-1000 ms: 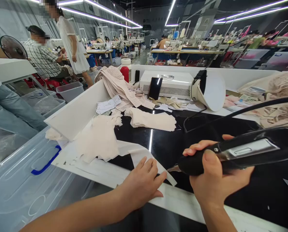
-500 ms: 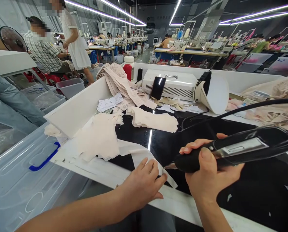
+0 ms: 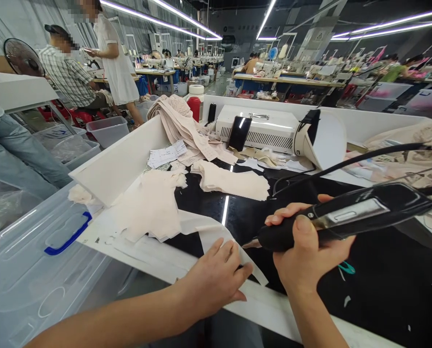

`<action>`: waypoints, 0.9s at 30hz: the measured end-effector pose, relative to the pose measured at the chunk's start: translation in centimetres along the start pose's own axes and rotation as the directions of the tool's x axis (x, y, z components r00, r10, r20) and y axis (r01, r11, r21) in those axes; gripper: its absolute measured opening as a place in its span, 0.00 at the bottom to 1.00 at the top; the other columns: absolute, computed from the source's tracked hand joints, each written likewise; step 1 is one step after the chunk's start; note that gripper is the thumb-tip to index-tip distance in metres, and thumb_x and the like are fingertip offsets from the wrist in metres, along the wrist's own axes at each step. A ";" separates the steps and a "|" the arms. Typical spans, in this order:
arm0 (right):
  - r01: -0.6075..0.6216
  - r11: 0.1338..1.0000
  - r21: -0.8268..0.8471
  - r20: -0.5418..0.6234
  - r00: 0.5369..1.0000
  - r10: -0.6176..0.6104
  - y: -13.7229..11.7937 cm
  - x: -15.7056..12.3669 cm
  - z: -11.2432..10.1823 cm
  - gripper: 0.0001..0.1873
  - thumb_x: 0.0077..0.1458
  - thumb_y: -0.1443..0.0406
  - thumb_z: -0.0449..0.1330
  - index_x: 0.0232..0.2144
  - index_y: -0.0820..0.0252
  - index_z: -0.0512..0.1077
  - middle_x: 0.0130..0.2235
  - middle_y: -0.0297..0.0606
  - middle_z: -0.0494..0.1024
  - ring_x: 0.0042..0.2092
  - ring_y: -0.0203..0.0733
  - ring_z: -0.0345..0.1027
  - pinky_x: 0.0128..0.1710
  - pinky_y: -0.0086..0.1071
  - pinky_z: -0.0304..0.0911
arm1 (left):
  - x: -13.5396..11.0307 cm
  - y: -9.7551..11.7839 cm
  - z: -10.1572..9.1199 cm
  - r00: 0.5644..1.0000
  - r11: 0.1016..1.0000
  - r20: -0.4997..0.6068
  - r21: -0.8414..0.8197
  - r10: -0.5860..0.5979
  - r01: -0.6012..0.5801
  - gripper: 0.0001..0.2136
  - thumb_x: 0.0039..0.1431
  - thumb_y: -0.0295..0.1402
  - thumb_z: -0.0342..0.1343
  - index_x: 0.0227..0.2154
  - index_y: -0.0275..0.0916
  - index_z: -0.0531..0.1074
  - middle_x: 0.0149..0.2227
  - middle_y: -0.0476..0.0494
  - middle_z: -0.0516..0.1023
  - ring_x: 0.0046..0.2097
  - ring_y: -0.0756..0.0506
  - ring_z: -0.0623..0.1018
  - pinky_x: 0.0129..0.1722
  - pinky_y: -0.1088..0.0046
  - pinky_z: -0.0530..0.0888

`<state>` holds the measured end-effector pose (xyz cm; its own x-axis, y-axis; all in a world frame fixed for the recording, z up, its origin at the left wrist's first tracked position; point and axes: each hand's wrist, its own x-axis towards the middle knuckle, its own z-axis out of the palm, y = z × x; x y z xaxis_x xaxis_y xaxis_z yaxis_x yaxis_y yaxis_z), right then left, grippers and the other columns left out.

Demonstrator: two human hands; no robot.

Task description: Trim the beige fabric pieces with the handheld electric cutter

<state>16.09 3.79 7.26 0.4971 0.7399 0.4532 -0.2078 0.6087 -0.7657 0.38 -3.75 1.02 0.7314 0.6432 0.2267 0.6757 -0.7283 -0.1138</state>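
A black corded handheld tool (image 3: pixel 350 217) with a silver panel and a pointed metal tip is wrapped in my right hand (image 3: pixel 305 256), its thumb on top of the body. The tip points left and lies at the edge of a pale fabric strip (image 3: pixel 216 232); whether it touches the fabric I cannot tell. My left hand (image 3: pixel 219 270) rests on the strip near the front edge of the black work surface (image 3: pixel 375 290), fingers bent and apart. To the left lies a stack of cream fabric pieces (image 3: pixel 150 203), and behind the strip is another stack (image 3: pixel 230 180).
A white vented machine (image 3: pixel 257 126) with a phone (image 3: pixel 239 134) leaning on it stands at the back, beside a white funnel (image 3: pixel 328 140). The tool's black cable (image 3: pixel 346 164) arches over the right side. A clear bin (image 3: pixel 30 270) adjoins the left edge. Other people sit and stand farther off.
The tool and my right hand have shifted slightly left and up. A small teal item now shows beside my right wrist. My left hand stays on the strip.
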 end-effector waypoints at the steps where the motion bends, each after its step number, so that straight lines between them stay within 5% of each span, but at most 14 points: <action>1: -0.003 1.000 -0.006 0.011 1.000 0.003 0.2 0.0 0.0 0.30 0.53 0.58 0.81 0.52 0.50 0.72 0.31 0.23 0.81 0.24 0.39 0.73 0.27 0.37 0.76 | 0.0 0.0 0.0 1.000 1.000 0.005 -0.005 0.001 -0.001 0.35 0.70 0.58 0.72 0.66 0.37 0.75 0.61 0.30 0.84 0.68 0.32 0.81 0.70 0.53 0.76; 22: -0.004 1.000 -0.023 0.042 0.999 0.005 1.6 0.2 0.8 0.29 0.55 0.57 0.79 0.52 0.51 0.70 0.31 0.24 0.82 0.25 0.38 0.74 0.30 0.37 0.76 | 0.1 -0.1 0.2 1.000 1.000 0.000 -0.020 0.010 -0.010 0.35 0.72 0.56 0.70 0.68 0.35 0.73 0.63 0.24 0.83 0.66 0.29 0.82 0.71 0.50 0.74; 27: -0.097 0.995 -0.018 -0.002 0.995 0.097 1.7 0.2 0.2 0.31 0.50 0.58 0.81 0.52 0.50 0.72 0.31 0.24 0.83 0.26 0.40 0.76 0.30 0.40 0.79 | 0.3 0.0 0.5 1.000 1.000 -0.015 -0.021 0.005 -0.005 0.34 0.74 0.60 0.65 0.68 0.38 0.76 0.59 0.29 0.85 0.65 0.30 0.83 0.69 0.50 0.78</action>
<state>15.68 5.03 6.10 0.4765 0.7948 0.3759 -0.2394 0.5287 -0.8143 0.59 -3.46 0.61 0.7330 0.6364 0.2403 0.6702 -0.7361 -0.0950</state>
